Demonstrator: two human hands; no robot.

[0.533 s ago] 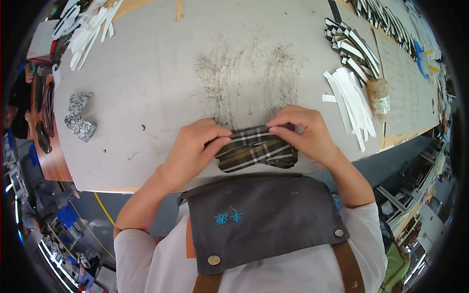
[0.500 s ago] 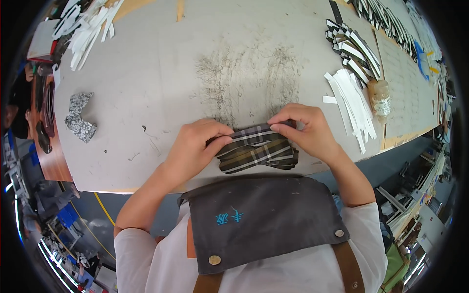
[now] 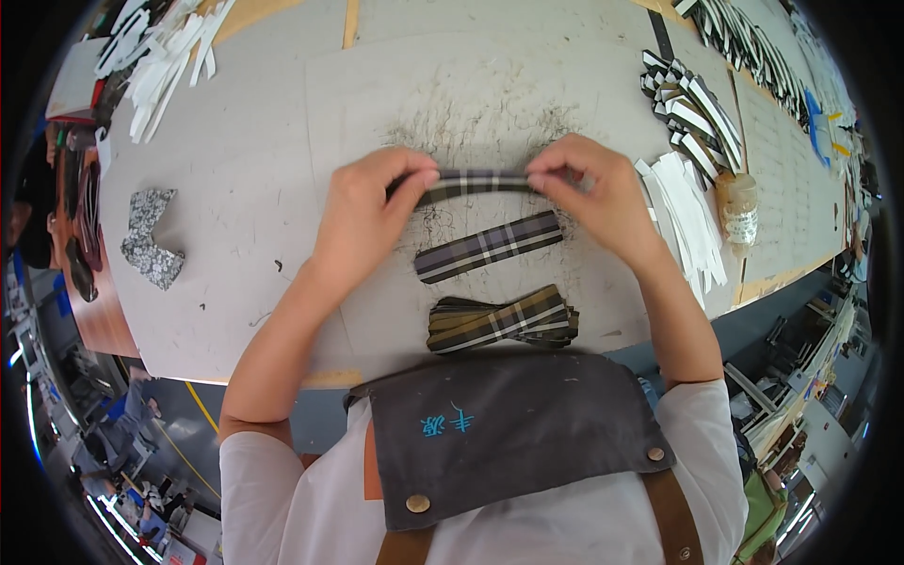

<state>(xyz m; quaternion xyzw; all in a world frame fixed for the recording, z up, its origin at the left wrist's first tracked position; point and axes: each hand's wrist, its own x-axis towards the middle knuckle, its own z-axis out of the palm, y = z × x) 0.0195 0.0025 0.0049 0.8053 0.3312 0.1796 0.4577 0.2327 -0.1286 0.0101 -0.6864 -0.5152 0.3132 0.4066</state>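
A narrow plaid fabric strip in dark grey, olive and white is stretched between my two hands. My left hand pinches its left end between thumb and fingers. At its right end my right hand has the same kind of pinch. The strip bows slightly and looks a little blurred. Below it, one flat plaid strip lies tilted on the table. Nearest my body is a loose stack of plaid strips, some crossing one another.
Loose thread scraps litter the grey table beyond my hands. Right of my right hand are white strips, a jar and a pile of dark-and-white strips. A floral fabric piece lies at left.
Both hands have moved away from my body, carrying one strip off the stack. Another strip now lies by itself between my hands and the stack.
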